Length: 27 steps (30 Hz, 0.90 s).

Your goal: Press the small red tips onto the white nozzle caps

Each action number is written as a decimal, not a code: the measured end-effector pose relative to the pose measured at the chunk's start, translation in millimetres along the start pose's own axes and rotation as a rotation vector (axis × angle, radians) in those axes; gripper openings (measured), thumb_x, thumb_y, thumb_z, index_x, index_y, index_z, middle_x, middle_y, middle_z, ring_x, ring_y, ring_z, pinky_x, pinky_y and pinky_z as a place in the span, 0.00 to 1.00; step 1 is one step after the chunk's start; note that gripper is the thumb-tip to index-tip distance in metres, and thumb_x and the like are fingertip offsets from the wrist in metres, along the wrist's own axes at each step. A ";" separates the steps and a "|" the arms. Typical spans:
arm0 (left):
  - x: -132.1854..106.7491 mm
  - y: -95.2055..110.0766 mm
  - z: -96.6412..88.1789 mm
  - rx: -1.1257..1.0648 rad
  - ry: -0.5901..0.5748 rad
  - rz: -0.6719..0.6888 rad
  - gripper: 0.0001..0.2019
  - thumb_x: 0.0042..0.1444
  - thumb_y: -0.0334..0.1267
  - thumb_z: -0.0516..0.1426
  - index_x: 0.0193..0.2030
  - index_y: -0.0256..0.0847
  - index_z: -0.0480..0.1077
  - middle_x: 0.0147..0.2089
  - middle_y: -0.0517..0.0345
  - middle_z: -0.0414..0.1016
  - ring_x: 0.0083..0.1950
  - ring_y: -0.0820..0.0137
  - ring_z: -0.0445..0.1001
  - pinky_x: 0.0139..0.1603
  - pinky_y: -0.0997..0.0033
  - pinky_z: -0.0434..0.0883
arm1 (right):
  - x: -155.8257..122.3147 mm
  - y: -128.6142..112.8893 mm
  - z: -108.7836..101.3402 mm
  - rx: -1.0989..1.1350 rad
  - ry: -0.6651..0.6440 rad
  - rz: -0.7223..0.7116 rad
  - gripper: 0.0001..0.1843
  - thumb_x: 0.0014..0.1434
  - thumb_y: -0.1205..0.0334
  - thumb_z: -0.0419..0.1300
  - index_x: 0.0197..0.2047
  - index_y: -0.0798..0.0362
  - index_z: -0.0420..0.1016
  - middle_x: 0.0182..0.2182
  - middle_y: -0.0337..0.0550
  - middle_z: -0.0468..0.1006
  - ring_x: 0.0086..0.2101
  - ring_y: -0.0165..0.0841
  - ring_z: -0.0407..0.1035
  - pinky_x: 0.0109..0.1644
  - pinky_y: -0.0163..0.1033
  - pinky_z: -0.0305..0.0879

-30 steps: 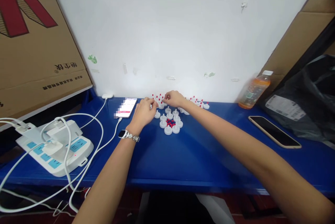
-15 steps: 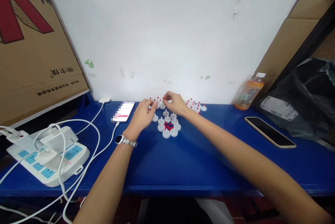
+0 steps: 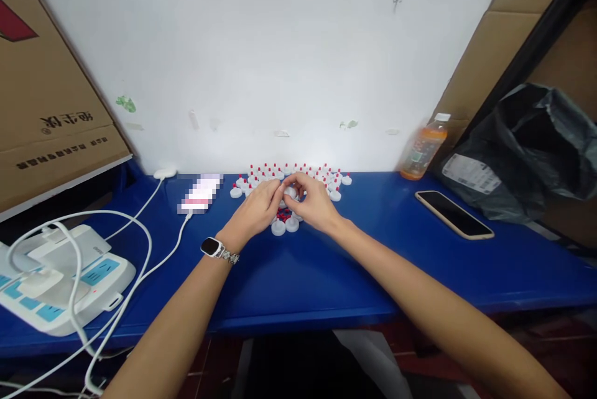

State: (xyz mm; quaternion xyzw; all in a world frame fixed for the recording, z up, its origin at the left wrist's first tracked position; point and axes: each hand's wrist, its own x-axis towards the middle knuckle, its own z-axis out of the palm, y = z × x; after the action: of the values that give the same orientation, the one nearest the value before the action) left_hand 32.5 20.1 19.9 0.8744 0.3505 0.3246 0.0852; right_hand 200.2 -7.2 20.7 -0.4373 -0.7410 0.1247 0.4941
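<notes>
My left hand (image 3: 257, 207) and my right hand (image 3: 316, 201) meet over the middle of the blue table. Between their fingertips is a white nozzle cap (image 3: 290, 191); the right thumb and forefinger curl round it. The left fingers are pressed together at its left side, their tips partly hidden. Just below the hands stand loose white nozzle caps (image 3: 278, 228) without red tips, round a small heap of red tips (image 3: 283, 215). Behind the hands, many white caps with red tips (image 3: 334, 194) stand in a spread near the wall.
A charging phone (image 3: 201, 194) lies at left, near a white power strip (image 3: 100, 284) with looping cables. On the right are a dark-screened phone (image 3: 454, 215), an orange drink bottle (image 3: 424, 147) and a black plastic bag (image 3: 513, 150). Cardboard (image 3: 56, 107) leans at far left.
My hands have come together and slightly toward me, now round a white nozzle cap. The view has shifted, and more red-tipped caps show behind them.
</notes>
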 end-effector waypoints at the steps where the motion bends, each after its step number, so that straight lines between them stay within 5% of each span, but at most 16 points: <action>1: 0.4 2.0 0.4 -0.025 0.021 -0.004 0.16 0.71 0.43 0.41 0.35 0.42 0.62 0.34 0.56 0.70 0.37 0.66 0.69 0.41 0.66 0.64 | -0.3 -1.6 0.0 -0.012 0.014 -0.034 0.09 0.56 0.66 0.57 0.41 0.51 0.72 0.35 0.39 0.76 0.33 0.31 0.67 0.40 0.36 0.66; 7: 4.7 15.3 7.2 -0.208 0.220 -0.199 0.19 0.70 0.45 0.43 0.32 0.40 0.64 0.26 0.61 0.65 0.28 0.71 0.64 0.31 0.70 0.59 | 1.3 -6.2 2.6 -0.124 0.092 -0.214 0.12 0.61 0.70 0.54 0.46 0.51 0.71 0.43 0.46 0.74 0.43 0.36 0.70 0.50 0.42 0.68; 12: 7.9 19.3 10.9 -0.344 0.275 -0.321 0.20 0.68 0.46 0.44 0.25 0.41 0.58 0.23 0.63 0.59 0.25 0.73 0.58 0.28 0.70 0.55 | 2.4 -7.8 5.9 -0.224 0.120 -0.279 0.13 0.61 0.72 0.53 0.47 0.52 0.71 0.44 0.48 0.73 0.47 0.39 0.69 0.53 0.43 0.67; 21: 12.9 19.1 14.5 -0.528 0.313 -0.450 0.20 0.62 0.46 0.48 0.20 0.42 0.53 0.18 0.65 0.51 0.21 0.75 0.50 0.23 0.71 0.49 | 4.3 -9.7 12.2 -0.337 0.139 -0.285 0.13 0.60 0.74 0.53 0.45 0.51 0.72 0.45 0.50 0.73 0.47 0.42 0.69 0.51 0.47 0.66; 27: 6.5 5.4 -5.8 -0.455 0.368 -0.477 0.23 0.64 0.48 0.47 0.19 0.42 0.56 0.18 0.63 0.56 0.21 0.74 0.54 0.24 0.70 0.54 | 6.1 -0.1 -2.1 -0.280 0.208 -0.185 0.10 0.60 0.71 0.54 0.41 0.50 0.74 0.42 0.47 0.74 0.43 0.39 0.71 0.51 0.45 0.67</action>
State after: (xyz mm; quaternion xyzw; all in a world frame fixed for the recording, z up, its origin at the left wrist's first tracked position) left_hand 35.4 20.1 29.7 0.6538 0.4729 0.5170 0.2859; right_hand 201.1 -3.1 25.5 -0.4421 -0.7332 -0.0712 0.5118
